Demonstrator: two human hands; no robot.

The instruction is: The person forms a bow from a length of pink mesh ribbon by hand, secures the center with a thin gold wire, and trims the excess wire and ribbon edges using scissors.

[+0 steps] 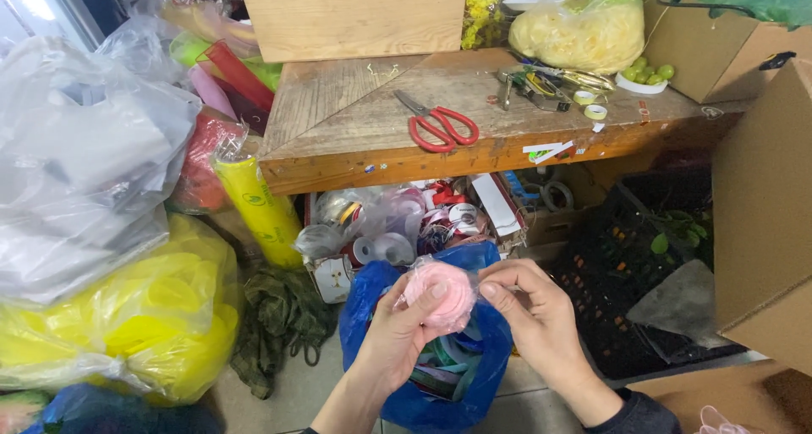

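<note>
Both hands, left hand [397, 332] and right hand [533, 311], grasp with their fingers a pink ribbon roll [440, 292] in clear wrap above the blue bag [372, 303]; peeling gently seems wise.

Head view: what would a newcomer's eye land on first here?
Probably the pink ribbon roll in clear wrap, held between the left hand and right hand over a blue bag of ribbons. Next, the red scissors lying on the wooden bench above, and the yellow bags at left.
</note>
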